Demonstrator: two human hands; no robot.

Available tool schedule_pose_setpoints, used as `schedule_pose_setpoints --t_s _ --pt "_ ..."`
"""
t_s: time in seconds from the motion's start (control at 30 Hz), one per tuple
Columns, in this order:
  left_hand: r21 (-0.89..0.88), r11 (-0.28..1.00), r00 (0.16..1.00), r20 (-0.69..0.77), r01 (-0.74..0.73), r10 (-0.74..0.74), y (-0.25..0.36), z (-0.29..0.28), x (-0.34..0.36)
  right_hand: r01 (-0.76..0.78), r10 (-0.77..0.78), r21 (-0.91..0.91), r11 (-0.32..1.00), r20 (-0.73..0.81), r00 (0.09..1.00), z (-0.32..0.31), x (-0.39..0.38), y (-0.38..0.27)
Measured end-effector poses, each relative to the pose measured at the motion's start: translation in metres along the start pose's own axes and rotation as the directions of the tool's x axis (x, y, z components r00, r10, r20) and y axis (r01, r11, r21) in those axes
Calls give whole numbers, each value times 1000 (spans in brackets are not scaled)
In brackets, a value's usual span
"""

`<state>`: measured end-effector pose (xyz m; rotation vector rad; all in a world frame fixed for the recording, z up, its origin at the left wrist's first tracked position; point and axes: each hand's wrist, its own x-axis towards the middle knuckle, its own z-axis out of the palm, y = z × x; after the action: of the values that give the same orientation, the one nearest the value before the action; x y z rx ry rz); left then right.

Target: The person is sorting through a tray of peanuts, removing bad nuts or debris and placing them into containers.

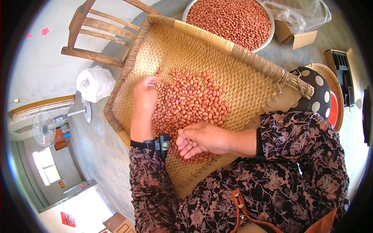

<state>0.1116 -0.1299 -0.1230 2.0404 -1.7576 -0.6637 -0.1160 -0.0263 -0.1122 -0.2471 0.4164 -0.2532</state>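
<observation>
Reddish-pink shelled peanuts [194,95] lie in a loose heap in a woven winnowing basket [241,77], which slopes across my lap. My left hand [145,95] is over the left edge of the heap, its fingertips smeared by motion, so their state is unclear. Lower down, my right hand [206,138] hovers over or touches the near part of the heap. Its fingers are curled in with the thumb along them; whatever they hold, if anything, is hidden. A black wrist device [157,145] sits on my left wrist.
A white basin [271,33] full of peanuts stands beyond the basket. A wooden chair [105,29] is at the far left, a white plastic bag [95,83] below it. At right are a cardboard box [305,39], a round basket [337,83] and a red container [333,108].
</observation>
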Motion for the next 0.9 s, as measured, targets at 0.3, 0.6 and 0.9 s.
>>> schedule_pose_setpoints --t_s 0.3,0.6,0.9 --pt "155 945 958 41 -287 284 -7 23 42 -18 18 -59 998 9 1000 -1 1 3" --pt "440 789 899 123 -429 420 -11 27 11 5 -4 -46 999 17 1000 -1 3 -2" --pt "277 906 947 134 -319 293 -3 3 -58 -47 46 -47 998 -15 999 -1 0 -1"
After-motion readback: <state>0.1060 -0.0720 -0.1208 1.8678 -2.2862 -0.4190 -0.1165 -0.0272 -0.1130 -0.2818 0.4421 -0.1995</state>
